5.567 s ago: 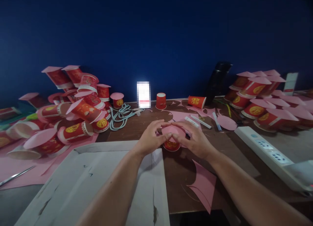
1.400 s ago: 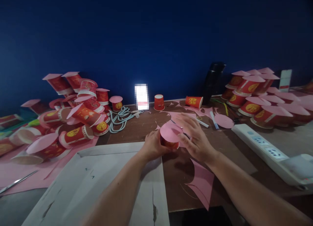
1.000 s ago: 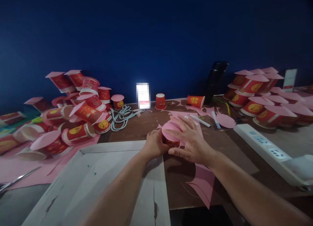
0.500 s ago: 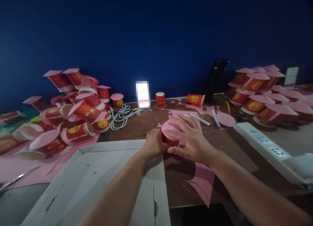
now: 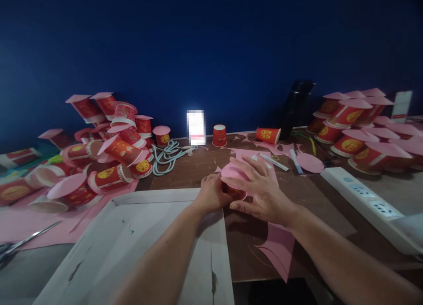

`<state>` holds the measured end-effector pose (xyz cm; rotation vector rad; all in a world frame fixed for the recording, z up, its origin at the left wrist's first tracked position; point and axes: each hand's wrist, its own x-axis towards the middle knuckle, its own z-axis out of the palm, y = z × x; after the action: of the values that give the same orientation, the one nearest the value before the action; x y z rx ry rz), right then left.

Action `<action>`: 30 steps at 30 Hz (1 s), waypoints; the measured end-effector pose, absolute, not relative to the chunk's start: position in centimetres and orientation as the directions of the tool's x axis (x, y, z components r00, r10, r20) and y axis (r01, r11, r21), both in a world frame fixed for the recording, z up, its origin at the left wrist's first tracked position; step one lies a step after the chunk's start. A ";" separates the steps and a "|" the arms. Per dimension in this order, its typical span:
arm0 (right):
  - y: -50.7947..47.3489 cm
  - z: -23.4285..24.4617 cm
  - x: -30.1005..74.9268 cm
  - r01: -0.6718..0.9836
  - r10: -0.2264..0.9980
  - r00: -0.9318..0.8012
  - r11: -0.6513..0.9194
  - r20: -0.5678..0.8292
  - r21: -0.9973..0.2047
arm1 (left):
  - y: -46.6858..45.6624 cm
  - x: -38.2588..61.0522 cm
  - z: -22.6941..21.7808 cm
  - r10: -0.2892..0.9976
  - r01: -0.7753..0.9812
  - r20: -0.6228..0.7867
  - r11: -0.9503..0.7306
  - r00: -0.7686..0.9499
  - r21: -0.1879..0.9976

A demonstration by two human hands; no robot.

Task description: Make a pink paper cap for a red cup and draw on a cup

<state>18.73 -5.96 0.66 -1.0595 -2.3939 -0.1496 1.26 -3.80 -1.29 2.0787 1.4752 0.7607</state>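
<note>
An upturned red paper cup with a pink paper disc on its base stands on the brown table. My left hand is wrapped round the cup's left side. My right hand lies over the disc with its fingers stretched out and pressing down on the pink paper.
A heap of red cups with pink discs lies at the left and another heap at the right. A white power strip, white markers, a cable coil, a grey board, scissors and pink paper offcuts surround me.
The cup was tilted up in my left hand, then set back down upright. My right hand came from beside the disc to lie flat over it.
</note>
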 end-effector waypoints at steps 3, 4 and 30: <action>-5.9 0.5 18.7 0.713 0.647 -0.576 0.697 0.499 -0.081 | -3.5 1.2 -1.7 0.925 0.702 0.218 -0.378 0.312 0.603; -5.8 0.4 18.7 0.711 0.642 -0.576 0.699 0.506 -0.077 | -3.5 1.1 -1.8 0.922 0.706 0.215 -0.386 0.323 0.594; -4.2 -1.2 19.0 0.682 0.580 -0.114 0.636 0.806 -0.361 | -2.1 -0.7 -1.5 0.934 0.616 0.272 -0.075 -0.233 0.784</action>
<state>18.95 -4.18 -1.19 -1.0186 -1.7908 -0.1188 -0.66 -2.11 -1.45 1.6683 1.8473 1.2206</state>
